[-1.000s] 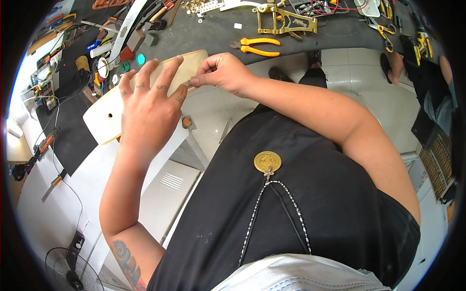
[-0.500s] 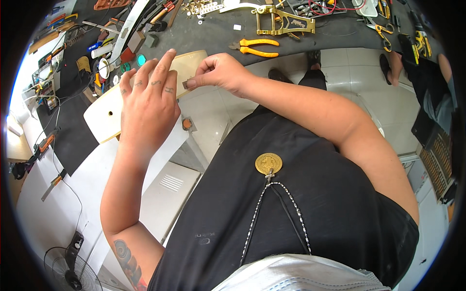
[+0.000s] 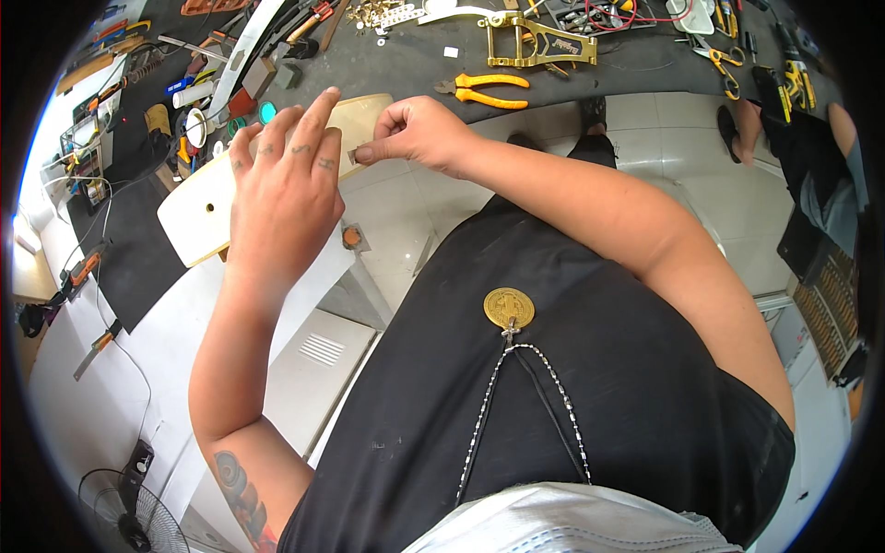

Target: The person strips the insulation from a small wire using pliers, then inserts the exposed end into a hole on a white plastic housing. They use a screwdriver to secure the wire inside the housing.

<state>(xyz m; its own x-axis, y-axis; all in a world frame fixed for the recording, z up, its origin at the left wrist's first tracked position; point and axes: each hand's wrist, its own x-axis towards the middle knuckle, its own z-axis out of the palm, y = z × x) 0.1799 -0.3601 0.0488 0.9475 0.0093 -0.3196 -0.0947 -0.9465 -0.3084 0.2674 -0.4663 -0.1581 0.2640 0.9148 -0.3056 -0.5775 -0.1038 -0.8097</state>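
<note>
A cream-coloured, smooth board (image 3: 189,219) with rounded ends and a small dark hole lies at the near edge of the workbench, left of centre. My left hand (image 3: 288,198) lies across it, fingers stretched out and slightly apart, covering its middle. At the board's right part, my right hand (image 3: 419,138) is closed in a pinch. Between its thumb and fingers shows the edge of a small, thin greyish-brown piece (image 3: 352,157), held against the board's near edge. Most of that piece is hidden by my fingers, so its kind is unclear.
Orange-handled pliers (image 3: 490,90) and a gold metal guitar tailpiece (image 3: 539,44) lie on the dark bench mat (image 3: 406,66). Hand tools and a teal lid (image 3: 267,112) crowd the far left. A fan (image 3: 134,516) stands lower left. Another person's foot (image 3: 751,138) shows at right.
Both hands stay at almost the same places on the board. The left fingers have shifted very slightly; the right hand keeps its pinch.
</note>
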